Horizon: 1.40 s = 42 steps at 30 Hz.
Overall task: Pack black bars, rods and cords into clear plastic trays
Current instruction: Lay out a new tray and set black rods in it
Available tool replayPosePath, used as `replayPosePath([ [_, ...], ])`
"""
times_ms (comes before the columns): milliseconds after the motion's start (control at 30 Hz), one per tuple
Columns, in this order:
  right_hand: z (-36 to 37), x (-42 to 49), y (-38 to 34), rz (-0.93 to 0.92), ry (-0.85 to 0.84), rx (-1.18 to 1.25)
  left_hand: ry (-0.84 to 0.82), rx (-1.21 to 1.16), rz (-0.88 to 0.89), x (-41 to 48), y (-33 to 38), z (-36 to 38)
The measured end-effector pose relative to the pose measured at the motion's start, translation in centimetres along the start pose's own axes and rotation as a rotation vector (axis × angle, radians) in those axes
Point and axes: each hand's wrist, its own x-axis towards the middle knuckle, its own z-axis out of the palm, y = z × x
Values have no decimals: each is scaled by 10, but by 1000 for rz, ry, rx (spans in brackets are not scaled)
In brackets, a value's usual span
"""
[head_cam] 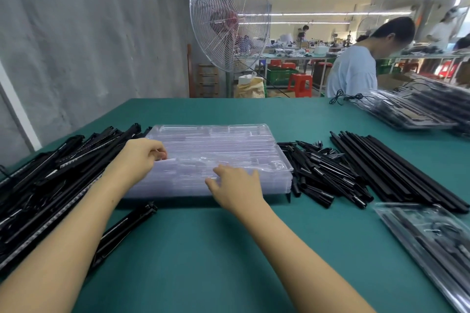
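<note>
A green bench (pixel 229 249) fills a factory hall, with a fan (pixel 229 15) at twelve o'clock. At nine o'clock lies a heap of black bars (pixel 50 173). The left hand (pixel 138 154) pinches the left edge of the top tray on the stack of clear trays (pixel 216 140) in the middle. The right hand (pixel 236 185), fingers spread, rests on its near edge. At three o'clock lie rods (pixel 356 173), and at four a filled tray (pixel 432 236).

A stack of trays (pixel 218 145) sits in the middle of the tabletop (pixel 229 249), with bars (pixel 63 173) piled to its left, short rods (pixel 323 173) just right of it and long rods (pixel 396 169) beyond those. A filled tray (pixel 432 236) lies at the near right, more filled trays (pixel 417 109) at the far right, a fan (pixel 229 15) behind the tabletop.
</note>
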Motion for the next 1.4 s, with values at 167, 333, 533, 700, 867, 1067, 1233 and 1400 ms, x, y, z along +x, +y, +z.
replayPosePath([
  [167, -4, -9, 22, -35, 108, -15, -31, 18, 4, 13, 12, -7],
  [333, -9, -12, 35, 61, 109, 12, -58, 34, -12, 20, 18, -10],
  [533, 0, -13, 31, -12, 66, -52, -248, 514, 193, -3, 50, 16],
  [700, -2, -15, 39, -50, 35, -27, -274, 549, 404, -6, 101, 58],
  [867, -6, -16, 48, -42, 26, 45, -114, 629, 486, 9, 108, 62],
  [1067, -1, -19, 56, 29, -10, 30, -21, 382, 414, 25, 112, 48],
  [1233, -8, -19, 56, 66, -31, 55, -8, 256, 284, 43, 125, 25],
  [1400, -22, 15, 63, 193, -64, 34, -2, 234, 230, 42, 133, 30],
])
